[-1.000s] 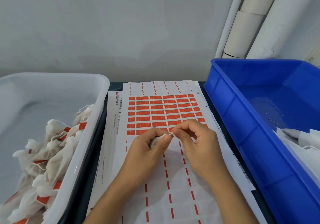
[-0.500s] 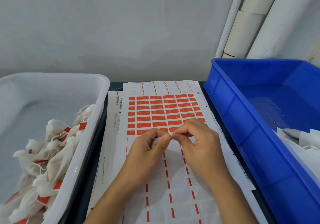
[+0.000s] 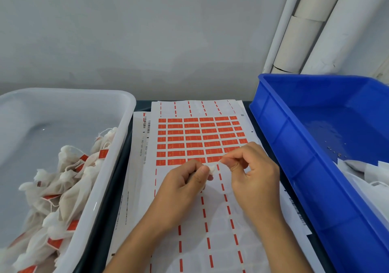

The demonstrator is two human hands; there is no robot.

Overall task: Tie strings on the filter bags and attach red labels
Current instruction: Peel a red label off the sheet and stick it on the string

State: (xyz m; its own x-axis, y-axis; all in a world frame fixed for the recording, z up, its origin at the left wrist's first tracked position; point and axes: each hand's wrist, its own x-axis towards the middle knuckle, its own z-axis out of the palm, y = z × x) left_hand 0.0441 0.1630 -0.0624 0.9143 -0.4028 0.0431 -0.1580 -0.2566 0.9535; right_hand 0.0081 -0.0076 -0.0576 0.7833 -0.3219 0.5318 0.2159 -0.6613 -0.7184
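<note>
My left hand [image 3: 183, 180] is curled around a small white filter bag [image 3: 211, 169]; only the gathered top of the bag shows past my thumb and forefinger, the rest is hidden in my fist. My right hand [image 3: 251, 168] sits just beside it, thumb and forefinger pinched together at about the bag's height. What they pinch is too thin to make out for certain; it looks like the end of the bag's string [image 3: 220, 161]. The other right fingers are loosely curled.

Both hands are above the label sheet [image 3: 210, 220], which lies flat on the dark surface [image 3: 117, 180] between the two bins. Far half of the sheet: a block of red labels [image 3: 200, 140] still on the backing, in rows. Near half: bare backing with only the red dashed strips between columns. More sheets lie under it, edges offset, barcodes showing on the margins.

Left: the translucent white bin [image 3: 117, 146], holding a heap of tied filter bags [image 3: 59, 190] with strings and red labels on them, piled toward its near end.

Right: the blue bin [image 3: 294, 156], mostly bare floor with a few specks, and flat white filter bags [image 3: 364, 173] at its near right corner.

Behind: a grey wall and white pipes [image 3: 303, 30] leaning upright in the right corner.
</note>
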